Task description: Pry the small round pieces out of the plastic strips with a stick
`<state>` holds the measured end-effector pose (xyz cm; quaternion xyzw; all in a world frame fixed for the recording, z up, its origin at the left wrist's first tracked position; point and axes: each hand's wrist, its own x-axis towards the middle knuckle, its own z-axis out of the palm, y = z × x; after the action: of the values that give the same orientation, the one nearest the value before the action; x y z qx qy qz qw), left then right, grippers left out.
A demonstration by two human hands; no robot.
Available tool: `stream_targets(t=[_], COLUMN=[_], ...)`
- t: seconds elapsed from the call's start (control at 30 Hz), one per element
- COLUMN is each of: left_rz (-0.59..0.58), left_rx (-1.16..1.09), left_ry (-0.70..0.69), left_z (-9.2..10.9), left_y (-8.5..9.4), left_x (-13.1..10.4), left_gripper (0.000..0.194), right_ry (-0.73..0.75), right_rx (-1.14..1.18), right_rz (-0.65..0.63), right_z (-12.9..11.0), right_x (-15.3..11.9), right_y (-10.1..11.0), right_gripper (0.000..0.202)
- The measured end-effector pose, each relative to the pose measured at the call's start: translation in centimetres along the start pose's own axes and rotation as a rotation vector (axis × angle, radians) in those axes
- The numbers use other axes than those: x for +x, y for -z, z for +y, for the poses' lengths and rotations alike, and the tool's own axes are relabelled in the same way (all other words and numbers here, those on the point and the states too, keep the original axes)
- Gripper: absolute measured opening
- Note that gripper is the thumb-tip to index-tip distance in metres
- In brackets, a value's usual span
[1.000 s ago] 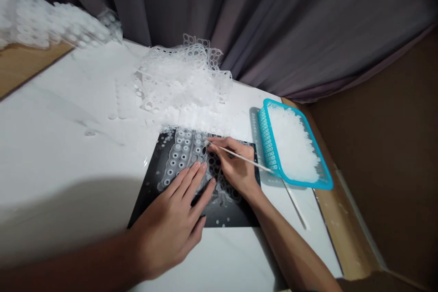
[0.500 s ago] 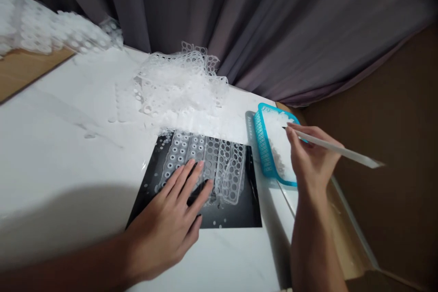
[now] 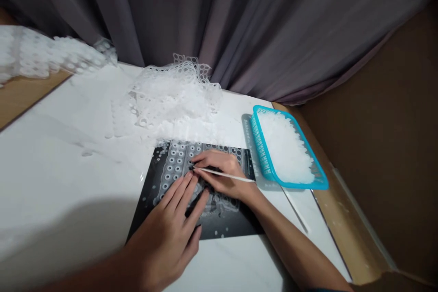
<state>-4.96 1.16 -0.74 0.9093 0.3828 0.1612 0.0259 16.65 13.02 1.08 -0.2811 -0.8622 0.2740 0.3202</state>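
At centre frame, my right hand (image 3: 227,164) grips a white stick (image 3: 236,177), tip at perforated strips (image 3: 175,161); my open left hand (image 3: 173,226) rests there, the fine placement calling for steadiness.

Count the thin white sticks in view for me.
2: one stick is in the right hand; the other stick lies on the table, at the near side of the turquoise basket. Any under the basket would be hidden.
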Motion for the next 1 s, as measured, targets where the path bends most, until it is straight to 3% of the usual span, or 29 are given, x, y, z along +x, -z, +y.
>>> stream_targets(t=[0.33,0.5,0.67,0.77,0.87,1.0], left_rz=[-0.017,0.015,0.004,0.005,0.018,0.017], left_rx=[-0.046,-0.051,-0.062,-0.079,-0.08,-0.053], left_ry=[0.016,0.022,0.018,0.034,0.021,0.018], left_z=[0.1,0.3,0.4,0.3,0.3,0.3], left_y=[0.3,0.1,0.1,0.2,0.2,0.1], left_x=[0.1,0.1,0.4,0.5,0.5,0.3], left_gripper=[0.069,0.067,0.055,0.049,0.054,0.063], right_ry=[0.097,0.245,0.399,0.351,0.213,-0.162], right_rx=[-0.092,-0.397,-0.673,-0.679,-0.501,-0.044], right_rz=[-0.068,-0.109,-0.069,-0.076,-0.057,0.263], right_z=[1.2,0.9,0.4,0.3,0.7,0.8], right_x=[-0.6,-0.9,-0.7,-0.5,-0.2,0.7], right_y=[-0.2,-0.4,-1.0,-1.1,-1.5,-1.9], right_gripper=[0.007,0.013,0.016,0.019,0.019,0.013])
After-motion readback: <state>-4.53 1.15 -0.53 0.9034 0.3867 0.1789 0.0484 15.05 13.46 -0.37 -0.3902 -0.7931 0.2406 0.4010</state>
